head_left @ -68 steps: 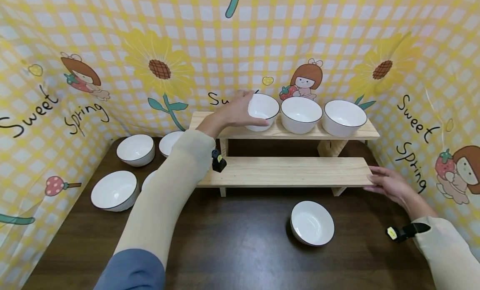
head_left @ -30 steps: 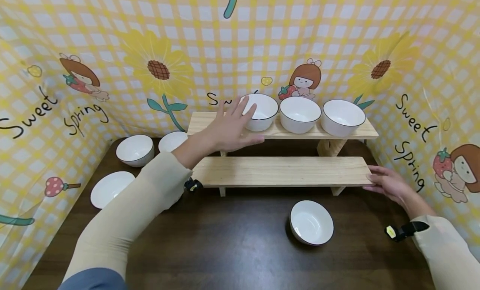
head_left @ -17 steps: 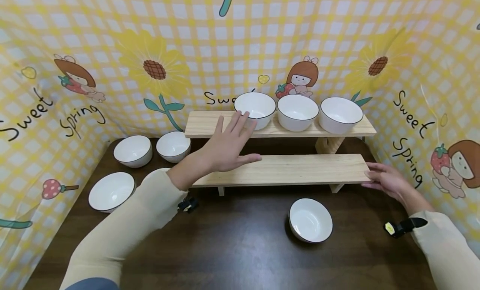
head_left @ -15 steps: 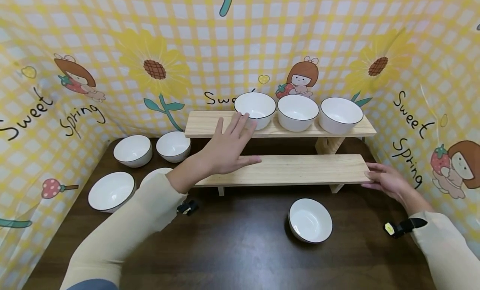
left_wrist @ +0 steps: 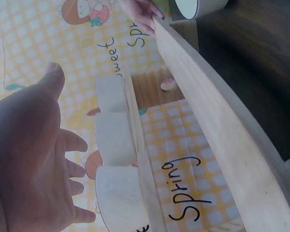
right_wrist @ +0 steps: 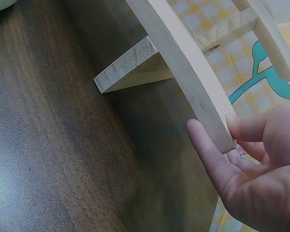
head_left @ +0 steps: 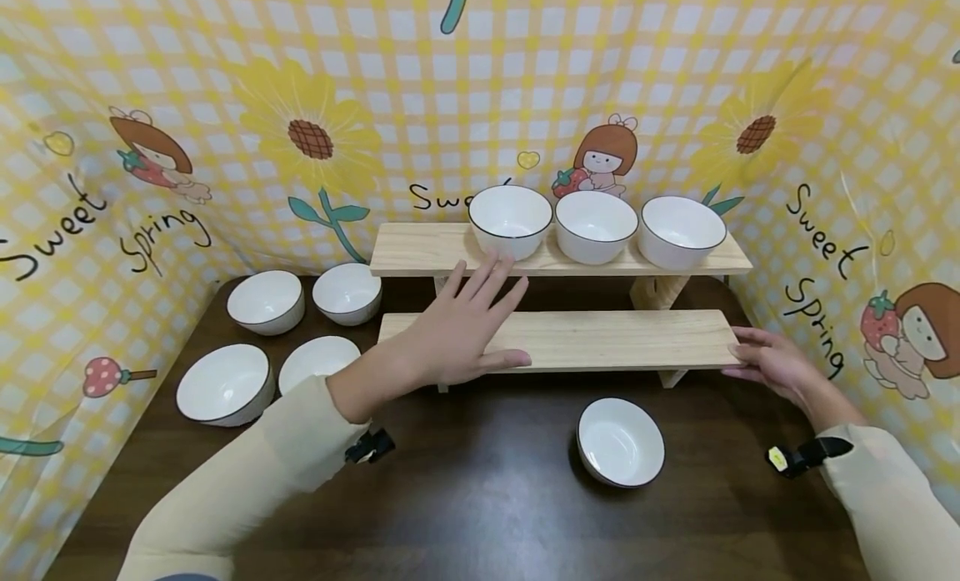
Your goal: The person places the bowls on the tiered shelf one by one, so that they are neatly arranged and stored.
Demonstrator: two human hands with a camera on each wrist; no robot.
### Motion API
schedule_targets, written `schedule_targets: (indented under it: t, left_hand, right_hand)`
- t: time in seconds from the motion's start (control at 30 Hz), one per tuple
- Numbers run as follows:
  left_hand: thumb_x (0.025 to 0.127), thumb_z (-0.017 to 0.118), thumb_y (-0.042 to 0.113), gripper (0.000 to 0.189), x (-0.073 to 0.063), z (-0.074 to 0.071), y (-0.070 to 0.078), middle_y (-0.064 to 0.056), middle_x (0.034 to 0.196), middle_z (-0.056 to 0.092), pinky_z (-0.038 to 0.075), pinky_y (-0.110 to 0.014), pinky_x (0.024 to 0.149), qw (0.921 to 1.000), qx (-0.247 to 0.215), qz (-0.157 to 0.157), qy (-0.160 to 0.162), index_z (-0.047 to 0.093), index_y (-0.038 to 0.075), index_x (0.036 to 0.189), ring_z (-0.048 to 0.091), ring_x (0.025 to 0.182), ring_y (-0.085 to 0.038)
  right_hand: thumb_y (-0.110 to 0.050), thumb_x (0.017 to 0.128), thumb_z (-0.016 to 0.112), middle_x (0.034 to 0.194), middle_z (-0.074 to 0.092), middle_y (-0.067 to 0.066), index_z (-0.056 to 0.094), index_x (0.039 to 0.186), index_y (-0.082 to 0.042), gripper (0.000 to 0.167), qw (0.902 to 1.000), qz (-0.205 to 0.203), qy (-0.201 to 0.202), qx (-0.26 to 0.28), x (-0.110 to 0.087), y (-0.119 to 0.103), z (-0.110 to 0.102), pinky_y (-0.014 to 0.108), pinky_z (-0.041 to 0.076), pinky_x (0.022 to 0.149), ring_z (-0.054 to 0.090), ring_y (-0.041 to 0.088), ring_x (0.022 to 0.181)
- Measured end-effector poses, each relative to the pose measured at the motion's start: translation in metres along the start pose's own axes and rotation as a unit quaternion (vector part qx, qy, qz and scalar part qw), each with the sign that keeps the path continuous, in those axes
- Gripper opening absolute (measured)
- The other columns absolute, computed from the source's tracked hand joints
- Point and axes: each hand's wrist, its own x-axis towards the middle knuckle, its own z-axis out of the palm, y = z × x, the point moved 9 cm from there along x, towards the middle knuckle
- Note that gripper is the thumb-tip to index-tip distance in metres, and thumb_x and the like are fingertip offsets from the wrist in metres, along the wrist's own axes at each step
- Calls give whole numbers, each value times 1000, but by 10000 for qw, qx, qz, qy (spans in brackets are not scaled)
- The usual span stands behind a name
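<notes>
Pinching the lower board [head_left: 622,339] is the right hand [head_left: 782,369], left hand [head_left: 459,338] spread wide, before cloth [head_left: 480,89] reading "Sweet Spring".

Head view: L sleeve [head_left: 247,468], approx 8 o'clock, & R sleeve [head_left: 892,498], approx 4 o'clock, are both long, plain cream fabric. Blue-grey cloth [head_left: 187,578] shows at L sleeve's 7 o'clock, btm edge; small blk wrist unit [head_left: 371,446] at its 3 o'clock. R sleeve's 10 o'clock has blk strap [head_left: 821,451] w/ yellowish label [head_left: 777,458].
</notes>
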Motion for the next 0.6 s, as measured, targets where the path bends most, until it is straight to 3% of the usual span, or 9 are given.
schedule_targets:
  t: [0.2,0.6]
  left_hand:
    - [98,45,69,91,-1,10,13,-18,170,2,1,-58,122,9997,-121,212,-70,20,10,163,-5,156,-33]
    - [99,44,69,93,0,43,42,-15,170,-3,3,-55,122,9968,-490,519,-363,16,9,164,-9,155,-30]
  right_hand:
    - [-5,109,38,146,22,43,1,156,15,63,10000,19,28,-41,1,0,-1,30,56,89,62,0,91]
    - [-4,108,39,145,23,42,2,155,17,63,10000,-44,20,-15,0,-2,0,30,56,89,62,0,91]
